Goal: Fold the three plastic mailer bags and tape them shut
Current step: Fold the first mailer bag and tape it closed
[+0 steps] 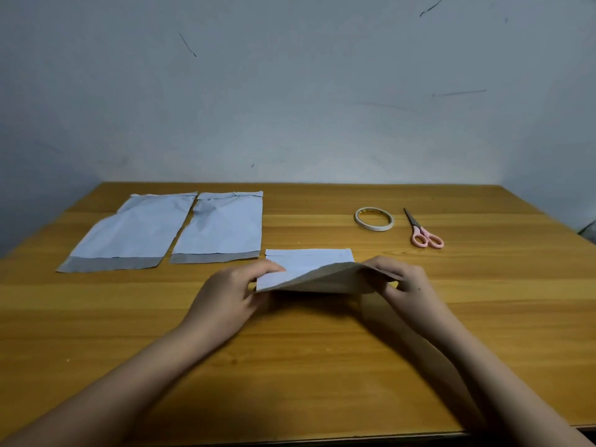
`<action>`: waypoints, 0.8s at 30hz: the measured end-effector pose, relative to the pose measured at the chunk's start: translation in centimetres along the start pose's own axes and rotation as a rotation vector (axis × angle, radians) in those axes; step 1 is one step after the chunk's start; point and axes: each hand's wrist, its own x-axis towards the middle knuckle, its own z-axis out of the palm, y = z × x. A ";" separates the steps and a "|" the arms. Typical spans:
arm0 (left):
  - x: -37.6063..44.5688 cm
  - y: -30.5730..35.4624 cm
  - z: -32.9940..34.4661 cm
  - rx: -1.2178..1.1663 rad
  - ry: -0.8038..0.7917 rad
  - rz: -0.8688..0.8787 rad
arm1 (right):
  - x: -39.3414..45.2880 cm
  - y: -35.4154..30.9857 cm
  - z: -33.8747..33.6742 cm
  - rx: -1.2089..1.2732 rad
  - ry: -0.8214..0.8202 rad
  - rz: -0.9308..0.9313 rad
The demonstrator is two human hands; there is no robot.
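Between both hands, mailer bag (309,269) sits half-folded on surface (322,350). Left hand (230,293) & right hand (398,279) pinch its side edges. Prob. thin, light, slippery film; hold corners, crease firmly.

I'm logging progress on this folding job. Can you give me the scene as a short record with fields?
bag in hand: third mailer bag, partly folded, near edge lifted
left hand: pinches bag's left edge
right hand: pinches bag's right edge
flat bags: two unfolded mailer bags, side by side, far left
tape roll: untouched, right of bags
scissors: beside tape roll
surface: wooden table
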 end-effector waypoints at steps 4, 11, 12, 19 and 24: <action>0.0 0.1 -0.3 -0.074 0.000 0.021 | 0.0 -0.1 0.2 0.010 0.072 -0.034; 0.0 -0.3 0.0 -0.283 -0.200 -0.250 | -0.9 -0.2 0.1 0.201 -0.164 0.118; 0.2 -0.2 0.1 -0.331 -0.174 -0.295 | -0.7 -0.3 0.4 0.236 -0.163 0.154; 1.6 -1.3 0.9 -0.303 -0.178 -0.577 | 1.3 0.1 2.5 0.199 -0.104 0.428; 2.1 -1.9 1.5 -0.290 -0.155 -0.591 | 1.8 0.7 3.4 0.161 -0.061 0.529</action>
